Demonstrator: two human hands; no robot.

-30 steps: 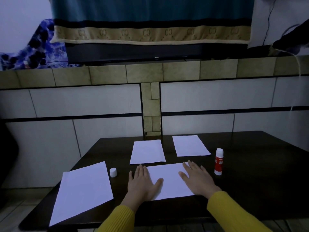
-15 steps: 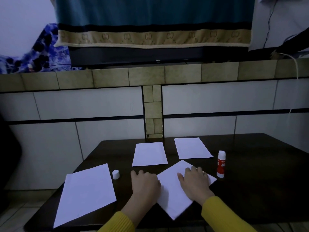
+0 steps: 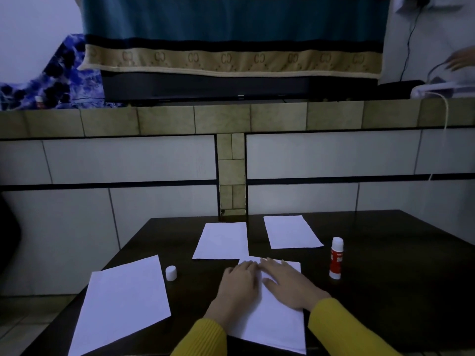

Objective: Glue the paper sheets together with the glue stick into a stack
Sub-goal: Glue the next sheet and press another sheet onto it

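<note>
Change: a second ago the near sheet (image 3: 272, 322) lay crosswise under both palms; half a second ago it sat skewed like a diamond; now its long side runs away from the person, its far corner touching the middle sheet (image 3: 222, 241).
Meaning: the sheet is being turned and squared, probably to line it up before gluing or stacking; no stacked sheets can be made out.
Left hand (image 3: 237, 287): fingers straight and together, lying flat on the near sheet's left edge.
Right hand (image 3: 288, 283): fingers straight, slightly spread, flat on the sheet's far half.
Sheet versus fingers: it lies beneath both hands, fingertips near its far edge; nothing is pinched.
Glue stick (image 3: 336, 258): upright, uncapped, just right of the near sheet, apart from the right hand.
Cap (image 3: 171, 273): left of the near sheet, beside the left sheet (image 3: 120, 304).
Far sheet (image 3: 291, 231): beyond the near sheet, untouched.
</note>
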